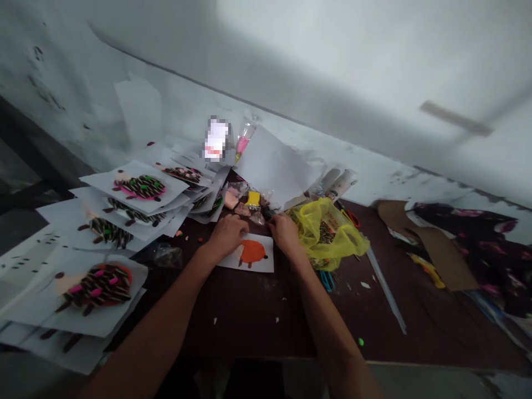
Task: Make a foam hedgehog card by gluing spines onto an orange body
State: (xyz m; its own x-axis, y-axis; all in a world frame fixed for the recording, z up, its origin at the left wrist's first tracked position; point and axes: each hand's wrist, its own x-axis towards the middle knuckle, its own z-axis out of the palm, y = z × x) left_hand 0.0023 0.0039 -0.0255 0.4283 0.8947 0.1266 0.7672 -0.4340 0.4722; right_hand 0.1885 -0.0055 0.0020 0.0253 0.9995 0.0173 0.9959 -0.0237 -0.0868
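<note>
At the frame's centre, our left hand (228, 233) covers the card's (266, 266) far-left corner, presumably steadying it; our right hand (284, 231) sits curled beside it. Whether either grips anything, we cannot tell. Clay (253, 199) lies beyond, likely for easy reach.

Stacked pictures (139, 188) left of card (254, 252); bag (310, 219) right; paper (272, 166) behind.

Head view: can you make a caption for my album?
Left hand and right hand by a paper with an orange shape, between spiky animal pictures and yellow netting.
</note>
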